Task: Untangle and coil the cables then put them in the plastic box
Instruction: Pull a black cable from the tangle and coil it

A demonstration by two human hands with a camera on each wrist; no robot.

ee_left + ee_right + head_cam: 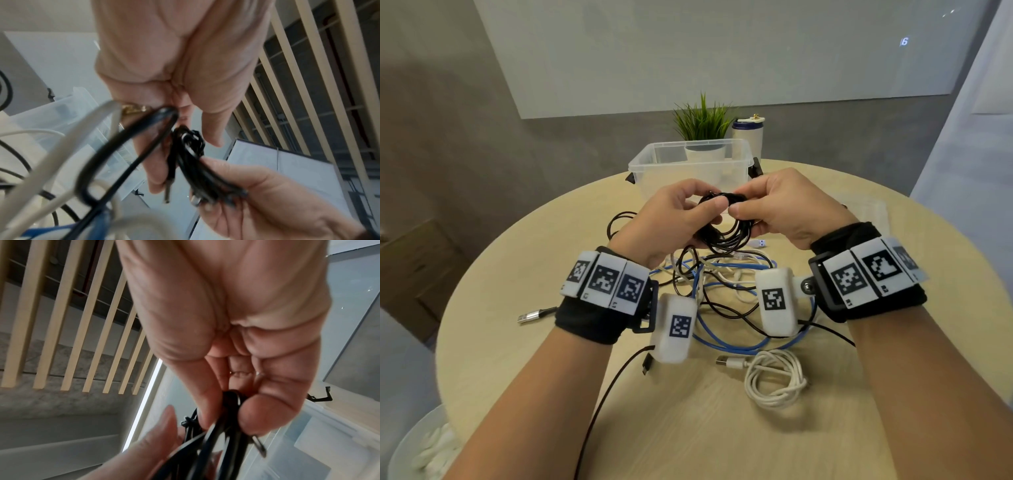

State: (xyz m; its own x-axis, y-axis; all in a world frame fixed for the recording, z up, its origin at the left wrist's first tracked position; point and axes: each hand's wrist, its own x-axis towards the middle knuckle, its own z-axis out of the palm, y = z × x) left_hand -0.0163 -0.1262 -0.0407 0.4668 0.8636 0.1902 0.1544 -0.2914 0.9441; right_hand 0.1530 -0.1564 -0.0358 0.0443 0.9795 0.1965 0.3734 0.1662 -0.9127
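Head view: left hand [671,219], right hand [780,209] (raised) pinch black coil [726,226].

At frame centre a black cable coil [726,222] is showing above a tangle of blue, white and black cables [722,291] that is lying on the pale wood-grain desk [722,428]. A white coil [774,382] is sitting lower right; the plastic box [690,164] above is looking clear, the plant [702,120] green.
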